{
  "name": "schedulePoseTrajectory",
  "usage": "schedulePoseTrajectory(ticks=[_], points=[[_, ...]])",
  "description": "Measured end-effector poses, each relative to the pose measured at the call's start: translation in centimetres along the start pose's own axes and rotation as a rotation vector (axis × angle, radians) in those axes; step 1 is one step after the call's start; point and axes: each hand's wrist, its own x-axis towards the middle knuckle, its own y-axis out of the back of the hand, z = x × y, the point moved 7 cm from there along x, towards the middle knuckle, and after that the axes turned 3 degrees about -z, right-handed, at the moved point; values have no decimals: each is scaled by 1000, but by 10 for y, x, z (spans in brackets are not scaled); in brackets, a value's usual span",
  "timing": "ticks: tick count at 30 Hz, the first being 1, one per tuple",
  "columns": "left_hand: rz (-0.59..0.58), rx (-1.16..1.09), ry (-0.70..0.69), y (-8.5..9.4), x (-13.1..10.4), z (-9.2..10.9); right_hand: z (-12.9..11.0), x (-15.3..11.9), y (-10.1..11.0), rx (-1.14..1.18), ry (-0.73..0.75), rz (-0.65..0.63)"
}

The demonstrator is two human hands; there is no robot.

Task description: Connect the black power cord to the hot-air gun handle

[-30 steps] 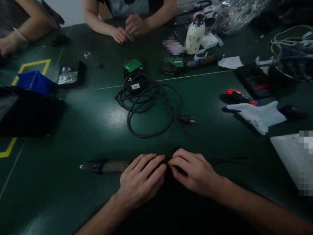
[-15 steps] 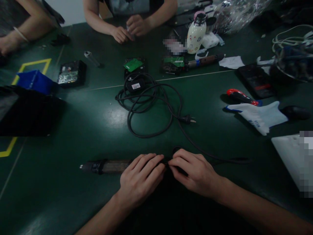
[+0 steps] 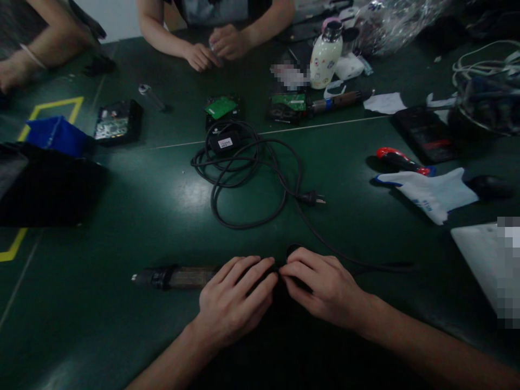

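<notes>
A dark cylindrical tool [image 3: 189,277] with a metal tip lies on the green table, pointing left. My left hand [image 3: 239,295] is wrapped over its right end, which the palm and fingers hide. My right hand [image 3: 320,281] pinches the end of a black cable right beside the left fingertips; the joint between cable and tool is too dark to make out. From there the black cable [image 3: 325,242] loops round behind the right hand. Its coil, with a labelled black adapter [image 3: 225,142] and a plug [image 3: 312,198], lies beyond both hands.
Opened devices with green circuit boards [image 3: 221,107] stand farther back, near a cream bottle [image 3: 325,57]. On the right are a red-black screwdriver [image 3: 400,161] and a white glove [image 3: 434,192]. A blue bin [image 3: 57,135] is at left. Other people's hands [image 3: 215,51] are across the table.
The fingers of my left hand have shifted very slightly right, toward my right fingertips. My right hand and the cable look the same.
</notes>
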Motion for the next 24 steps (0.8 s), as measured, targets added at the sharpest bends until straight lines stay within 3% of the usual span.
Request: schedulePoseTrajectory(ticks=[24], points=[[11, 19, 22, 1, 1, -1, 1, -1, -1, -13, 8, -14]])
